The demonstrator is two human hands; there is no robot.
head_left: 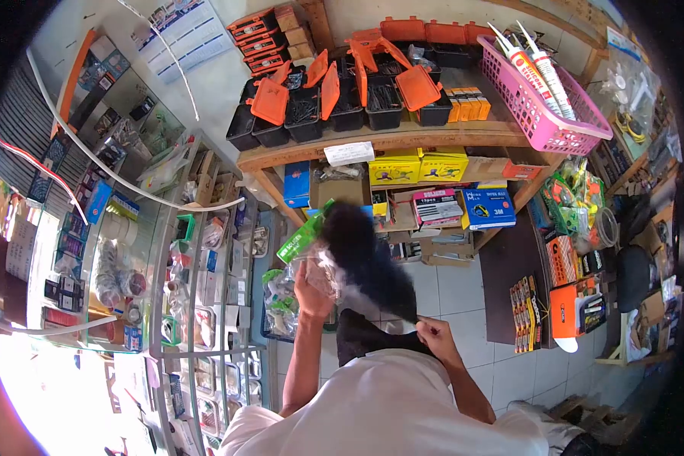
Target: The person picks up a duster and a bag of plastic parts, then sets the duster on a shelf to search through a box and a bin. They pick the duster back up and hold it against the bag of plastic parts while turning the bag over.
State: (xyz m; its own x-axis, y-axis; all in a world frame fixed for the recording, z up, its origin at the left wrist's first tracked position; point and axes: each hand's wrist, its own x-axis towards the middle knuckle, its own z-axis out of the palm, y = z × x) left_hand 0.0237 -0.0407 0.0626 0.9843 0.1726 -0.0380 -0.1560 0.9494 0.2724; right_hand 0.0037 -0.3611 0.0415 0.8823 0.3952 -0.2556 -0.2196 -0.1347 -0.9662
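Note:
My left hand point(312, 295) is closed on a clear plastic packet point(321, 275) with a green header card point(299, 241), held up in front of the shelf. In my right hand point(438, 337) is the thin end of a black feather duster point(368, 266), fingers pinched round it near my waist. The duster's fluffy head slants up to the left, overlaps the packet in this view and is smeared by motion. Just below my left hand stands a dark basket point(267, 329) of similar green-topped packets point(281, 304).
A wooden shelf point(304, 151) ahead bears black bins with orange lids point(384, 102) and a pink basket point(551, 135) with sealant tubes. Boxes point(437, 207) fill the tier below. A glass display case point(158, 304) stands left, a dark counter point(505, 281) right.

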